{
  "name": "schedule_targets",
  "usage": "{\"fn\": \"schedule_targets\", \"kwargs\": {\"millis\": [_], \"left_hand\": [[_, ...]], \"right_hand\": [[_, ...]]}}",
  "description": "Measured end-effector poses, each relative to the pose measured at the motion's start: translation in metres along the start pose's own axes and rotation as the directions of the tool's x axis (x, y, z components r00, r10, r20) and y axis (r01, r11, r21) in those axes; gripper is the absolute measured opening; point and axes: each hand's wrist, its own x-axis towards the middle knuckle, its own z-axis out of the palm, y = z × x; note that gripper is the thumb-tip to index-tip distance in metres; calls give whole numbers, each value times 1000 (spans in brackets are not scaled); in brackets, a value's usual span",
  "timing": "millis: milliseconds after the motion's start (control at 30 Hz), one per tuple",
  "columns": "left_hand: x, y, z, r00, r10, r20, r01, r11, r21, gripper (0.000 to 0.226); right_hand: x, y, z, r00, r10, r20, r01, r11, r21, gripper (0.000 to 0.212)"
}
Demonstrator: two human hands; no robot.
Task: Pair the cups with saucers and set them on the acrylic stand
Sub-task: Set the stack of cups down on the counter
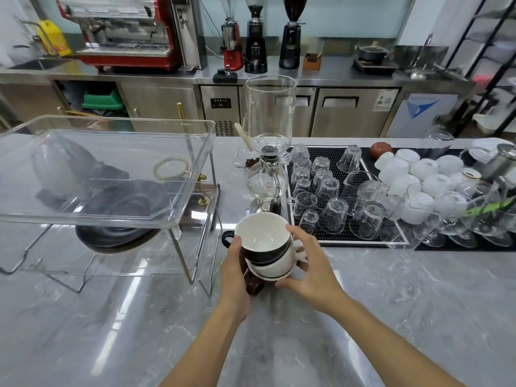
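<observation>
A black cup with a white inside [264, 238] sits nested on a white cup [279, 265], which rests on a white saucer [275, 276], near the middle of the counter. My left hand [236, 270] grips the stack's left side, thumb by the black handle. My right hand [305, 268] holds the right side, with a finger on the black cup's rim and the thumb under the saucer. Something dark brown [254, 284] shows beneath the stack. The clear acrylic stand [178, 196] is at the left. A pile of black saucers [117, 238] lies under its top shelf.
A glass siphon coffee maker [268, 152] stands just behind the stack. A black mat [329, 157] to the right carries several upturned glasses. White cups [424, 169] are heaped farther right. A steel back counter holds a red espresso machine [120, 32] and grinders.
</observation>
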Motion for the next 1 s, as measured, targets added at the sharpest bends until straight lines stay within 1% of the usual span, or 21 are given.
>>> {"fn": "schedule_targets", "kwargs": {"millis": [67,233,400,500,667,800,900,933,1000], "left_hand": [[0,0,1,1000,-5,-7,5,1000,5,61],[4,0,1,1000,3,-4,-3,1000,8,78],[5,1,0,1000,12,18,-13,999,34,80],[4,1,-1,999,34,22,-35,996,83,73],[4,3,-5,999,41,-8,-39,986,160,45],[-3,10,-1,997,78,-22,-74,983,169,45],[-13,15,1,996,89,-1,-89,990,112,37],[-17,16,1,996,86,-14,-84,992,92,39],[-26,18,-1,993,77,-86,-67,991,118,38]], "right_hand": [[1,2,1,1000,-1,-4,1,1000,-6,111],[3,9,3,1000,2,-19,-2,1000,2,109],[1,12,5,999,16,-28,-15,1000,18,108],[1,10,5,1000,20,-20,-20,1000,13,110],[-1,6,5,999,43,-10,-43,999,-5,112],[-2,-2,1,1000,15,-9,-15,998,-56,113],[-5,-8,-5,1000,-27,-6,27,995,-99,115],[-7,-10,-7,999,-38,-11,37,992,-117,114],[-13,-15,-12,998,-51,-30,46,988,-146,110]]}}
